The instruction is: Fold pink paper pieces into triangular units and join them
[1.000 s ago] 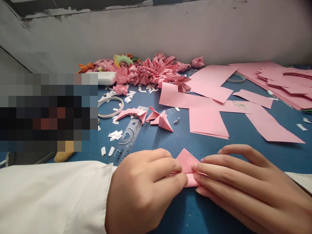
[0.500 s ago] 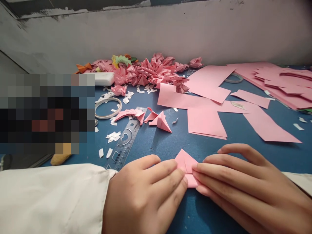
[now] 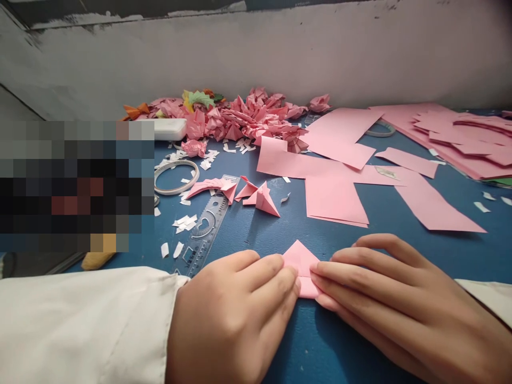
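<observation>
Together, the person's left hand [image 3: 230,317] and right hand [image 3: 394,298] pinch a small folded pink paper [image 3: 299,262] by its opposite edges, low over the blue surface [image 3: 296,346], its peak pointing away from the person. The left hand's fingers lie close together; the right hand's index finger arches apart from the rest. Beyond the left hand, folded pink pieces [image 3: 264,200] lie near a clear ruler [image 3: 205,226]. Pink sheets [image 3: 336,200] lie beyond the right hand.
</observation>
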Motion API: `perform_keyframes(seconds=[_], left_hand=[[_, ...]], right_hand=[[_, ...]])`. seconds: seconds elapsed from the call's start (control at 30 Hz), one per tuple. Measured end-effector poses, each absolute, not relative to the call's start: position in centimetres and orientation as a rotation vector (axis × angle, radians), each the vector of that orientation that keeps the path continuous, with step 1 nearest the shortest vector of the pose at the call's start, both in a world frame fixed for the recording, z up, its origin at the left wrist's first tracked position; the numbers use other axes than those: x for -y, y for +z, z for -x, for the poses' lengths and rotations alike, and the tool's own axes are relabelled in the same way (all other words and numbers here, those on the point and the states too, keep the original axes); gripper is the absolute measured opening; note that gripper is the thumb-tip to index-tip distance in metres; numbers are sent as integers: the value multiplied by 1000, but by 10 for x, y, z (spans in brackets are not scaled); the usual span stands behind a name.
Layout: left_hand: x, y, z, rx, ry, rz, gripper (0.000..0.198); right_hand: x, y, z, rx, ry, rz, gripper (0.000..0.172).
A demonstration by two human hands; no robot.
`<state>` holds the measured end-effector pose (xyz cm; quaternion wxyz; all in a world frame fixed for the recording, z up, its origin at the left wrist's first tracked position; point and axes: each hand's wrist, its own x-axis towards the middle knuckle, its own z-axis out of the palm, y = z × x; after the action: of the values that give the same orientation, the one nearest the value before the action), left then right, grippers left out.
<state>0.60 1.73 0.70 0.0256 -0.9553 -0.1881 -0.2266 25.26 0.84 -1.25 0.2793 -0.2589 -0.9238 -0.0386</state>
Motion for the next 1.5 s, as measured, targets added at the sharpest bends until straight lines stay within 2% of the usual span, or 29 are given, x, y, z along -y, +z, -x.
perform_keyframes(seconds=[0.27, 0.37, 0.67, 0.83, 1.03, 1.5], left_hand=[[-14, 3, -9, 735, -782, 3012, 33], [-14, 6, -9, 730, -748, 3027, 33], [-5, 3, -6, 724, -637, 2904, 39], [1, 3, -4, 628, -525, 2848, 59], [6, 2, -6, 711, -484, 2791, 45], [7, 2, -7, 764, -526, 2818, 40]], right_hand=[[-6, -12, -252, 2483, -103, 688, 28], [-7, -12, -252, 2492, -105, 682, 30], [-8, -12, -256, 2541, -194, 647, 30], [-11, -9, -259, 2538, -169, 645, 34], [-9, -7, -256, 2531, -152, 678, 36], [0, -13, -250, 2420, -125, 650, 27]])
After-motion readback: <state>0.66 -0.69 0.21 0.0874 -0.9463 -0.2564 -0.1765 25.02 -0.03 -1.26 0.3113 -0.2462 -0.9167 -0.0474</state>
